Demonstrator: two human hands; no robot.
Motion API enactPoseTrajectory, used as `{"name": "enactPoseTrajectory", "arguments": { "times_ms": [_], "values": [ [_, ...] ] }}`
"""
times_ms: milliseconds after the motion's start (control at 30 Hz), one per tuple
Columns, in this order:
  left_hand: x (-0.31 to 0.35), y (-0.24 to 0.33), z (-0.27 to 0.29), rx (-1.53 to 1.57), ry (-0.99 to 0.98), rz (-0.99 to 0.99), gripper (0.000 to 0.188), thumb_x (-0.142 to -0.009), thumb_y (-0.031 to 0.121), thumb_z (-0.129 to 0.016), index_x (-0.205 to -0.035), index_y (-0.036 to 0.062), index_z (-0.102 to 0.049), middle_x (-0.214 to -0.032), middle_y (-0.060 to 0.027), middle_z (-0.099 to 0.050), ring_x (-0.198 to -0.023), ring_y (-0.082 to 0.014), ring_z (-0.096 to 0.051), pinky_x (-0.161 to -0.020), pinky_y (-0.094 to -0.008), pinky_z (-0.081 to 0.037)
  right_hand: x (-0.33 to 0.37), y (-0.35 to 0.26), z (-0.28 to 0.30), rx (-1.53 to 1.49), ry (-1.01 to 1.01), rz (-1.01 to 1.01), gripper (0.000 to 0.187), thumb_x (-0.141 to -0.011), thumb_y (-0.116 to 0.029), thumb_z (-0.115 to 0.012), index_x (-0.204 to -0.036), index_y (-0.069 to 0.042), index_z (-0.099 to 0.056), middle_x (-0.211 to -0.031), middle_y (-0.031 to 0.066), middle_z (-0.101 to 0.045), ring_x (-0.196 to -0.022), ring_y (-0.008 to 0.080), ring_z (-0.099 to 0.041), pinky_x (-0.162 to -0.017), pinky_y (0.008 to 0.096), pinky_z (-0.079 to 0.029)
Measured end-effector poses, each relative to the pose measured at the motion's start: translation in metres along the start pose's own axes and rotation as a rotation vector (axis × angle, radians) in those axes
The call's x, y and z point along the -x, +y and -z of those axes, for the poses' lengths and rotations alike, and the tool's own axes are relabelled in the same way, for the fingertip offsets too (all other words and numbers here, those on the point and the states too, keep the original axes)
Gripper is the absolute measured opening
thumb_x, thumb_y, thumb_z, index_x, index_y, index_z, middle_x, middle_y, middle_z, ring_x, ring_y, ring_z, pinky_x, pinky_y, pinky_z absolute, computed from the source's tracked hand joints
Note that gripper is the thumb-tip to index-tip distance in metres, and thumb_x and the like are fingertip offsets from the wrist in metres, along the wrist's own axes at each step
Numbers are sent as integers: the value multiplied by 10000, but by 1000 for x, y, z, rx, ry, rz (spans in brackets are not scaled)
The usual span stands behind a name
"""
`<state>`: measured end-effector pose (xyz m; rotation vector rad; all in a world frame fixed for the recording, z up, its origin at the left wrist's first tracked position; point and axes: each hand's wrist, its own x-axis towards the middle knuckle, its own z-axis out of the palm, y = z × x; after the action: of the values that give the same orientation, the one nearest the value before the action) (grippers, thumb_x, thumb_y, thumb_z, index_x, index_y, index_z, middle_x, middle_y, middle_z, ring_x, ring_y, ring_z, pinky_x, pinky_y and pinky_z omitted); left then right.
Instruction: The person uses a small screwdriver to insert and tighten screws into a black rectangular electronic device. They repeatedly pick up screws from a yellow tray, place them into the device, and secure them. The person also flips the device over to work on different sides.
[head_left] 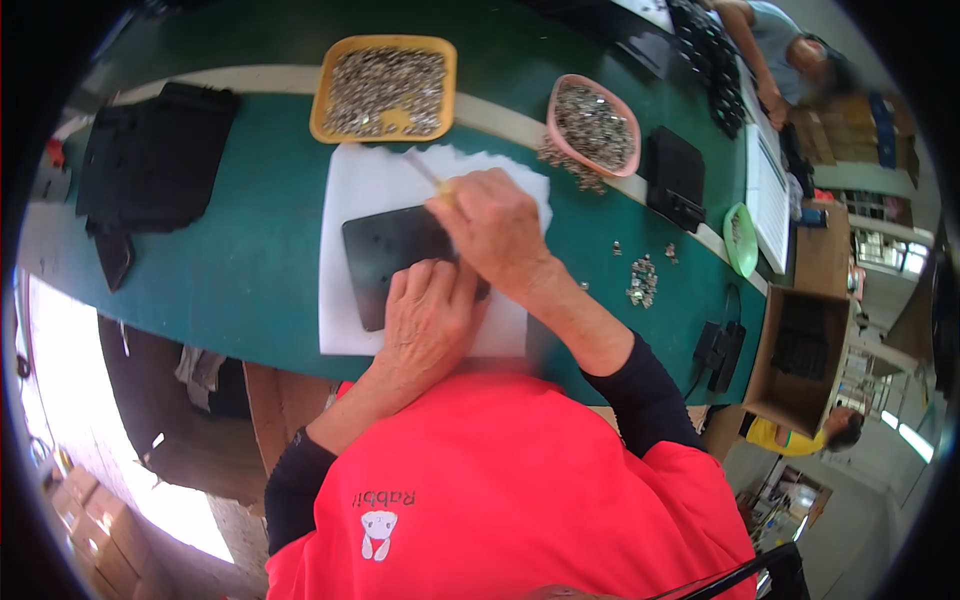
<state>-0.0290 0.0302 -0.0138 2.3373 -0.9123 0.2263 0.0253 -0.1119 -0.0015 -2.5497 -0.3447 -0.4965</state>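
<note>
A dark, flat panel (375, 262) with rounded corners lies on a white sheet (343, 180) in front of me. My left hand (428, 312) is closed over the panel's near right part, with bent fingers against its top; its thumb is hidden. Just above and to the right, my right hand (492, 228) is closed around a slim hand tool (424, 168). The tool has a narrow greyish shaft and a yellowish part at the fist. Its exact kind is blurred. My right hand covers the panel's right side and the left index fingertip.
Small metal parts fill a yellow tray (318, 112) and a pink basket (634, 150); more metal pieces (642, 282) lie loose at right. Black panels (150, 160) are stacked at left. A green bowl (740, 240), cardboard box (780, 400) and black device (675, 172) stand right. Other people are beyond.
</note>
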Motion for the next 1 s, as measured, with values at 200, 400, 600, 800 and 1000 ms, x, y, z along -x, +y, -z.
{"name": "enactPoseTrajectory", "arguments": {
  "times_ms": [200, 400, 600, 800, 1000],
  "values": [
    [3, 2, -1, -107, 17, -1, 428, -754, 185, -728, -1135, 22, -625, -916, -87, -548, -938, -284, -524, -837, -432, -377, -7, -2, -3, 21, -36, -42, 180, -831, -192, -668, -803, -28, -599, -800, 120, -631, -815, 302, -624, -683, 399, -512],
    [4, 12, -2, -96, 84, -67, 429, -735, 126, -744, -1144, 65, -627, -945, -83, -548, -984, -268, -537, -885, -451, -360, 33, 23, 33, -363, 46, -345, 151, -841, -139, -637, -853, 7, -601, -678, 104, -603, -592, 231, -608, -561, 356, -482],
    [-8, 11, 16, 35, 145, -82, 410, -757, 95, -738, -1137, 62, -586, -942, -104, -542, -937, -291, -545, -870, -440, -370, 67, 1, 57, -1040, -227, -744, 205, -906, -215, -653, -900, -13, -621, -584, -24, -490, -443, 43, -425, -407, 232, -316],
    [-12, 21, 5, 182, 202, -122, 485, -699, 28, -772, -1131, 39, -553, -925, -119, -541, -866, -306, -553, -774, -423, -419, 78, -5, 64, -1389, -300, -826, 216, -937, -249, -644, -917, -34, -639, -612, -56, -471, -452, 21, -368, -393, 205, -246],
    [-15, 34, -5, 321, 302, -278, 608, -688, -3, -772, -1223, -43, -487, -969, -151, -571, -895, -332, -585, -789, -433, -471, 77, 7, 92, -1294, -293, -898, 189, -850, -74, -624, -1027, -9, -640, -733, -52, -554, -518, 2, -419, -433, 183, -274]
  ]
}}
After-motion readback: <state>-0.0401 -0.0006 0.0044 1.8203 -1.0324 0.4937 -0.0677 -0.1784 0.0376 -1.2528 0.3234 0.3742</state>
